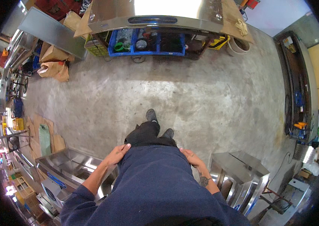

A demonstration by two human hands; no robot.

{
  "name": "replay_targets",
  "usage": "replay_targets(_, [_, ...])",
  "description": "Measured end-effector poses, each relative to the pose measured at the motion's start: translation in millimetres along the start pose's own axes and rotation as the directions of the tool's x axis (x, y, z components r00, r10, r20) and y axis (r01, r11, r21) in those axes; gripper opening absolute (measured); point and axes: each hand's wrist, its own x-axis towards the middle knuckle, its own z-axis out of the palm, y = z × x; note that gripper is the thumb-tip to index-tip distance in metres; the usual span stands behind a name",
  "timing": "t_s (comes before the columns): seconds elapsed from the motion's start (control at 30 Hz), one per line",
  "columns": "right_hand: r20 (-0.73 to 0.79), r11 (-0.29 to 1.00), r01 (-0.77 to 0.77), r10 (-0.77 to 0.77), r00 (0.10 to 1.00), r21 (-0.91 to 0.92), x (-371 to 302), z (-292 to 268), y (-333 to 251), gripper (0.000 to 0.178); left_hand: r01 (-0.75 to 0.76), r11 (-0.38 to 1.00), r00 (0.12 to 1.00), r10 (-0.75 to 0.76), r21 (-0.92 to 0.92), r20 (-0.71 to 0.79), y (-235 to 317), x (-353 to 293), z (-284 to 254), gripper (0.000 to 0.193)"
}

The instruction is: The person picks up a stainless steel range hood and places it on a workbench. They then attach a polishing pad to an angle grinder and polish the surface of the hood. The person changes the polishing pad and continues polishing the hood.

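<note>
At the shirt's hem [155,150], both hands [119,153] [191,156] angle inward.

Wide concrete floor [159,86] ahead of my left fingers [123,148] and right fingers [186,152], passable straight forward up to the steel-topped desk [155,9] with blue bins [142,42] below. Steel basin [63,160] limits my left side, boxy steel unit [238,165] my right, my navy shirt [155,177] blocks between. Paper bag [56,71] far front-left, bucket [237,48] front-right.
</note>
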Motion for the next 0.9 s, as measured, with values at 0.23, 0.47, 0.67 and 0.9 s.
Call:
replay_targets(0.23, [-0.271, 0.962, 0.038, -0.113, 0.956, -0.270, 23.1, 4.3, -50.4, 0.073, -0.102, 0.995, 0.952, 0.093, -0.014, -0.292, 7.2, 42.2, -19.5, 0.072])
replay_targets(0.47, [-0.162, 0.964, -0.033, -0.010, 0.987, -0.264, 28.6, -14.9, -161.5, 0.073, -0.024, 0.987, 0.994, 0.007, -0.158, -0.108, 65.4, 36.1, -71.7, 0.071])
replay_targets(0.67, [-0.109, 0.899, 0.059, -0.117, 0.987, -0.433, 64.2, -59.7, -202.9, 0.064, -0.075, 0.957, 0.970, 0.135, 0.281, -0.203, 77.6, 82.8, -77.6, 0.068])
replay_targets(0.9, [-0.348, 0.801, 0.190, -0.443, 0.826, -0.568, 108.5, -130.5, -269.8, 0.060, 0.011, 0.968, 0.866, 0.117, 0.252, -0.486, 133.7, 174.1, -50.9, 0.060])
